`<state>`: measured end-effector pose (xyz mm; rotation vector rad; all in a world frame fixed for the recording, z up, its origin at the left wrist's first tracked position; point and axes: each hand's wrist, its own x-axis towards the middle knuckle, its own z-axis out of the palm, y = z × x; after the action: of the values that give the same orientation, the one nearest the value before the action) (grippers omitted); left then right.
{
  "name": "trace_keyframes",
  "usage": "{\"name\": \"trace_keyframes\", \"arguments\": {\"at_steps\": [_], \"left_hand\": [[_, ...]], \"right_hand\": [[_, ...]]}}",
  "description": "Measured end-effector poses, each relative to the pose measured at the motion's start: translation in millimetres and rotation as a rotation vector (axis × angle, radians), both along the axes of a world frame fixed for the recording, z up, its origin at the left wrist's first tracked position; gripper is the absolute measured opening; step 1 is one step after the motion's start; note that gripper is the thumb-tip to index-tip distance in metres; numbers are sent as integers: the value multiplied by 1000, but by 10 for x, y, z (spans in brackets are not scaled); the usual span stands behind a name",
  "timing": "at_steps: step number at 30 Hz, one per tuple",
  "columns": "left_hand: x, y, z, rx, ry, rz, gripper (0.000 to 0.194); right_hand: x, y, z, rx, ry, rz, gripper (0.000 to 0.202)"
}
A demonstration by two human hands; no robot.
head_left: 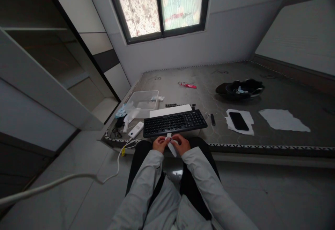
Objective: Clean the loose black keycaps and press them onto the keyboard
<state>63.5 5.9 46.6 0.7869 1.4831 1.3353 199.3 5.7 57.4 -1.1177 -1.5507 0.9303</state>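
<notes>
My left hand (160, 144) and my right hand (181, 145) meet above my lap, both with fingers closed in a pinch. Between them is a piece of white tissue (172, 149), its lower end hanging down. A tiny dark object seems to sit in the tissue at the left fingertips, too small to name. Just beyond my hands lies a black keyboard (174, 123) with a number pad at its right. Behind it are a white sheet or board (170, 110) and several small black pieces like keycaps (171, 105).
To the left stand a clear plastic box (143, 101) and a white power strip (136, 130) with a cable. Rightward lie a dark pen-like tool (213, 119), a phone (238, 121) on white tissue, another tissue sheet (284, 120) and a black cap (244, 88). A red packet (188, 85) lies farther back.
</notes>
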Motion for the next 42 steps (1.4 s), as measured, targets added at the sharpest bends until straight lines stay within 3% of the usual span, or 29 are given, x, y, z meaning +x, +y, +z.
{"name": "trace_keyframes", "arguments": {"at_steps": [6,14,22,34,42], "left_hand": [[-20,-13,11,-12,-78,-9,38],[-28,-14,-22,-11,-106,-38,39],[-27,-19,-5,-8,-106,-106,46],[-39,-16,-15,42,-134,-119,40],[-44,6,-53,79,-153,-133,37]], "right_hand": [[16,-4,28,-7,-21,4,24],[3,32,-58,-61,-3,-5,30],[9,19,-3,-43,1,-22,30],[17,-6,60,-45,46,38,27],[18,8,23,-88,-5,-19,36]]}}
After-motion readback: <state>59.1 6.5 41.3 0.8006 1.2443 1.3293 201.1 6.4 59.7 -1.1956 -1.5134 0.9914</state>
